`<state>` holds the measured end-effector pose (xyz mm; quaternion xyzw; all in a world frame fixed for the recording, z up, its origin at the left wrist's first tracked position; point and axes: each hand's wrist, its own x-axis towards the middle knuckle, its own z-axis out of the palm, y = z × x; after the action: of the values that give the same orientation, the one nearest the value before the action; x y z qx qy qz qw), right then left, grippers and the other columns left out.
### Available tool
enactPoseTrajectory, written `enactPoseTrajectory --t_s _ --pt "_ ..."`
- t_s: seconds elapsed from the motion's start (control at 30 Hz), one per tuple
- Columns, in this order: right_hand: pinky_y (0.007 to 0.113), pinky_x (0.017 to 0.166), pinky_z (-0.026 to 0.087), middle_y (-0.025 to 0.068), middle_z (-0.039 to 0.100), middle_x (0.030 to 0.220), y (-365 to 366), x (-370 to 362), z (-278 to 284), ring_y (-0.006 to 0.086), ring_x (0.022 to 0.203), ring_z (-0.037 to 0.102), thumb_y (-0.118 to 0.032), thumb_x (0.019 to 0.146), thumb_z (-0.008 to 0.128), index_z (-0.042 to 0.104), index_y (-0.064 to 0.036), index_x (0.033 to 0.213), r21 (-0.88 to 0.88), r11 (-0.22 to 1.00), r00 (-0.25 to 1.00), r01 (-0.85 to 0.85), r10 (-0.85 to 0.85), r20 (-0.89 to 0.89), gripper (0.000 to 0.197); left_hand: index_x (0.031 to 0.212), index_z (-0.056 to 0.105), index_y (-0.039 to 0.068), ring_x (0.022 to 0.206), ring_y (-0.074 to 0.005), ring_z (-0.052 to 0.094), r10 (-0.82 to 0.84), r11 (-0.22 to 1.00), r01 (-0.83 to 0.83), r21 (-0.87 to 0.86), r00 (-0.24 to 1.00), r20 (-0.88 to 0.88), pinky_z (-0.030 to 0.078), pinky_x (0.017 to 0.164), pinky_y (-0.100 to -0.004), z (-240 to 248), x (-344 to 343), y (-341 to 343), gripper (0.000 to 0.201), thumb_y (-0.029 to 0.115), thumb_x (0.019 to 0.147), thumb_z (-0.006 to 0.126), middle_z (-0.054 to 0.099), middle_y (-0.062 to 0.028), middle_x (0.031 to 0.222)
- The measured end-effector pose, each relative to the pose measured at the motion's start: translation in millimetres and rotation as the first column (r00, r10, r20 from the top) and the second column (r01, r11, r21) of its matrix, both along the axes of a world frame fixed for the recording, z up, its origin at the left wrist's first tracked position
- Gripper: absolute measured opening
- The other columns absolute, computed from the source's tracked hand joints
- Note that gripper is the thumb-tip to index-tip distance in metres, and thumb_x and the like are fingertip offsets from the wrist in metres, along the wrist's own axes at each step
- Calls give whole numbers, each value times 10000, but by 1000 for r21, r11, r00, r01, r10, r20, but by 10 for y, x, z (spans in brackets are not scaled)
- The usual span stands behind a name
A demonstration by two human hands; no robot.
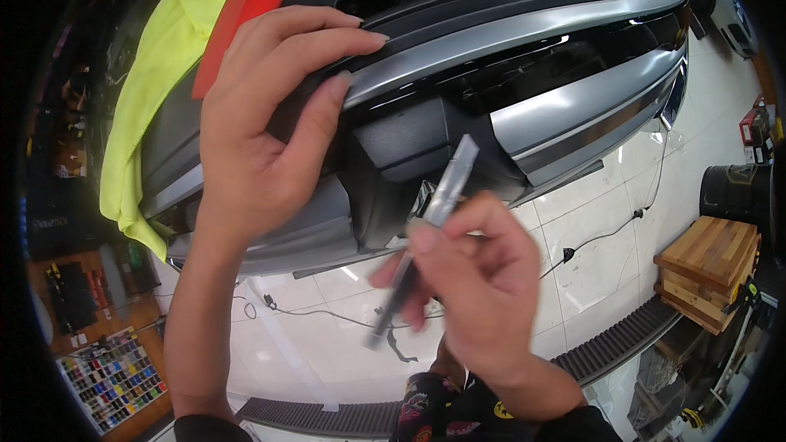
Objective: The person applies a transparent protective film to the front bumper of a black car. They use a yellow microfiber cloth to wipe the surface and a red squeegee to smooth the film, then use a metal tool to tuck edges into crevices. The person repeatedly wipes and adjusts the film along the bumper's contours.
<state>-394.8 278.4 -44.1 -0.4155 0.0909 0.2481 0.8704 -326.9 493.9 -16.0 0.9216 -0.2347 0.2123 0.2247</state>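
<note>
My right hand (483,278) grips a snap-off utility knife (446,188) between thumb and fingers. Its silver end points up and away, and its dark lower end is smeared by motion. To the left, my left hand (262,115) is raised over the car, thumb apart from the bent fingers. Its fingertips are by the silver trim strip (458,57); whether they touch it I cannot tell. Partly behind that hand is a flat red piece (246,12), overlapping a yellow-green cloth (164,74) draped on the car. Below the strip is a dark recess (405,131) in the bodywork.
A grey body panel (589,98) extends to the right of the recess. Cables (606,233) trail over the white tiled floor (606,205). Wooden blocks (708,254) are stacked at right, near a ribbed dark strip (614,336). Many small coloured items fill a rack (115,381) at lower left.
</note>
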Motion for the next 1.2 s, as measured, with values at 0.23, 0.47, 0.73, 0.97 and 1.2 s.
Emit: enactPoseTrajectory --t_s 0.23,0.47,0.73,0.97,1.2 --pt "240 446 498 236 749 793 363 79 28 142 494 643 -131 1051 657 518 -9 987 86 988 990 127 -121 -67 196 1220 714 -18 1217 -287 668 -36 997 36 -62 999 3 459 1107 -379 -35 -5 85 312 -76 956 557 721 -171 1265" --pt "208 443 451 176 751 780 338 148 141 72 482 595 -125 1047 675 547 16 970 46 991 981 128 -120 -153 206 1229 707 -30 1231 -288 668 -29 996 28 -88 999 -14 454 1125 -389 -41 -21 106 324 -95 968 526 734 -166 1246" --pt "222 430 465 183 750 780 341 175 167 87 468 598 -140 1054 664 576 26 968 6 990 982 142 -140 -125 206 1221 704 -34 1197 -281 675 -54 992 54 -112 999 4 464 1092 -370 -58 12 103 323 -104 952 539 735 -165 1229" --pt "263 418 510 237 759 800 370 186 116 162 437 629 -159 1051 646 600 -13 966 -8 990 986 141 -141 -83 175 1210 709 -29 1176 -280 679 -46 992 48 -120 999 13 477 1072 -368 -74 7 122 336 -119 938 534 738 -162 1209" --pt "226 438 486 199 751 795 326 197 170 94 473 600 -145 1049 669 577 38 986 61 987 980 149 -140 -139 213 1205 713 -21 1170 -276 681 -28 995 30 -97 999 22 478 1068 -364 -48 -8 89 336 -114 934 536 741 -151 1205"
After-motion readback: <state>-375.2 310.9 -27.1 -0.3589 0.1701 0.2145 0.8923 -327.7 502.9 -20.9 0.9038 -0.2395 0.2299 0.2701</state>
